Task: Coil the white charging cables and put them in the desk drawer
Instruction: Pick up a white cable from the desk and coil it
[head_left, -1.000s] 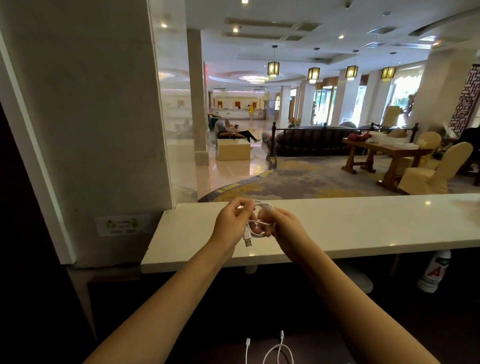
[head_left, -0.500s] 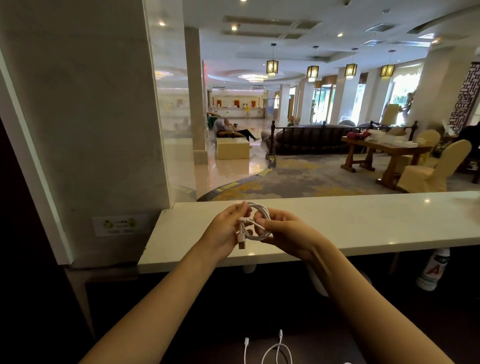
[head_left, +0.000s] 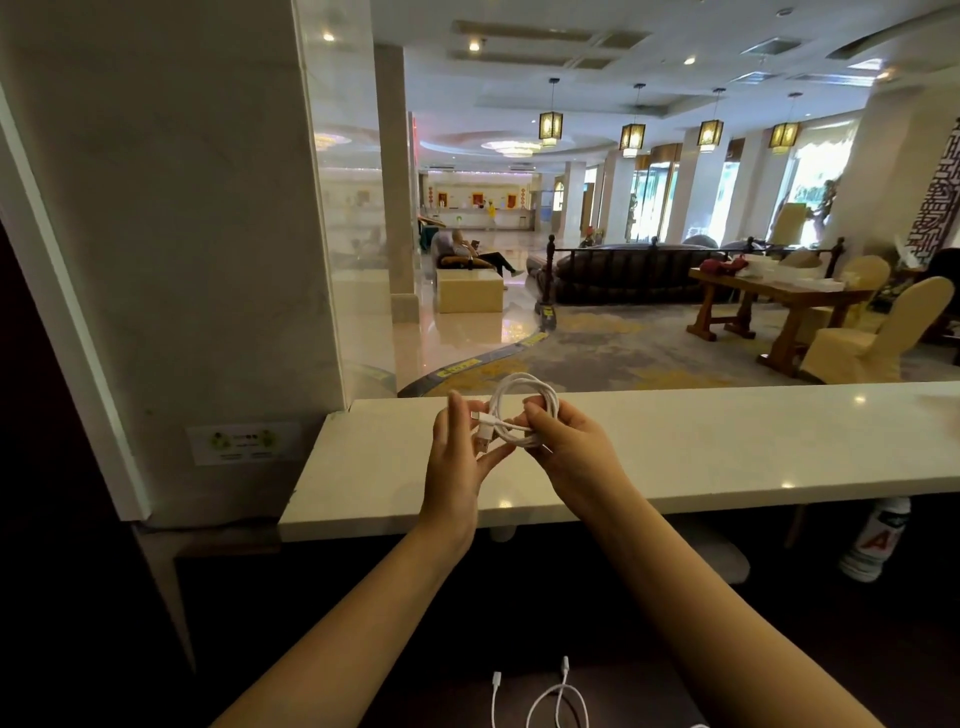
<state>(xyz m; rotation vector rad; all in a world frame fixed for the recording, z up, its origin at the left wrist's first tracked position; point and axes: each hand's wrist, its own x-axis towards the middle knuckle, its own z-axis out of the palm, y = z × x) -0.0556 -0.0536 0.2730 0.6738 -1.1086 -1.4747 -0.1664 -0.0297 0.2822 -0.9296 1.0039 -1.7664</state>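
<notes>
A coiled white cable (head_left: 524, 410) is held above the white counter (head_left: 727, 447), pinched by the right hand (head_left: 566, 457); its plug is gripped by the left hand (head_left: 460, 462). A second cable (head_left: 558, 701) lies below. A red "A" is seen on a bottle (head_left: 875, 538).

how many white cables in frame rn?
2. One coiled cable is held between the left hand and right hand above the white counter. One loose cable lies at the bottom edge, cropped; more may be out of frame.
</notes>
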